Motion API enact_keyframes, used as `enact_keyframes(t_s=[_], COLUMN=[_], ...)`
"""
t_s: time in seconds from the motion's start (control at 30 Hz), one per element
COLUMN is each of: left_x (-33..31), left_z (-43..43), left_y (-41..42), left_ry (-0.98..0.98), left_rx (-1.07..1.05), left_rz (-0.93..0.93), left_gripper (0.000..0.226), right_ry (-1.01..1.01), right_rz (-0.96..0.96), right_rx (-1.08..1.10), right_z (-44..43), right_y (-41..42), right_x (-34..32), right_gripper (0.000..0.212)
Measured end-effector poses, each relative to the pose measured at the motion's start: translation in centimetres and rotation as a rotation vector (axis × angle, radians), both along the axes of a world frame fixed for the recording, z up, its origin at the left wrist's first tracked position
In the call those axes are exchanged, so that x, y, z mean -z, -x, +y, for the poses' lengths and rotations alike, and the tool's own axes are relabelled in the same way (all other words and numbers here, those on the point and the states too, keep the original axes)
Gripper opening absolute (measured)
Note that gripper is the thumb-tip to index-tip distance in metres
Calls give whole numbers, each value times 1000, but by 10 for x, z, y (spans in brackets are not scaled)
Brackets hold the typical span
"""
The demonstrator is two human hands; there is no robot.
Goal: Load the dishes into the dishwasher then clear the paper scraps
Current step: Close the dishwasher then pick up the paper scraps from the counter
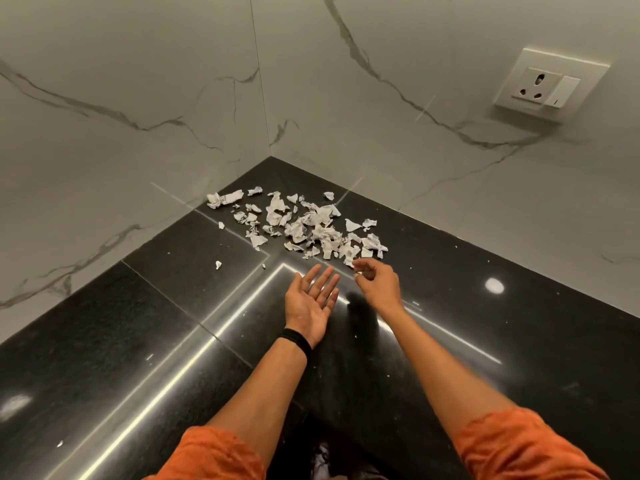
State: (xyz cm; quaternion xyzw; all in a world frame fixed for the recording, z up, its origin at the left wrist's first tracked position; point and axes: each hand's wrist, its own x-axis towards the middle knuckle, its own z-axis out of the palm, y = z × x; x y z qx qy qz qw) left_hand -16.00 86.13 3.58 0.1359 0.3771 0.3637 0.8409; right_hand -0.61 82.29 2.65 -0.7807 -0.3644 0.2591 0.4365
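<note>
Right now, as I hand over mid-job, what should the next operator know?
Left hand: open, palm up over the black counter, holding nothing.
Right hand: fingers curled at the near edge of the paper scraps; whether it pinches one is unclear.
Scraps: heaped in the counter's corner, one stray scrap lying apart to the left.
Done: dishes and dishwasher not in view. Left: gather the scraps.

Dim overhead light, streaky glare on glossy countertop (519,341), wide-angle edge distortion.
</note>
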Motion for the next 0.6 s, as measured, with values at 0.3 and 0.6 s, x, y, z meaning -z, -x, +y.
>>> enact_keyframes(t_s=[0.3, 0.6], left_x=[10, 28], left_z=[33, 49], left_y=[-26, -44], left_ry=[31, 72], left_rx=[19, -27], left_rz=[11, 43], left_gripper=[49, 37], right_ry=[257, 35], right_rz=[-606, -636], right_rx=[-465, -225], right_z=[51, 8], right_y=[-40, -26], right_x=[28, 48], right_gripper=[49, 15])
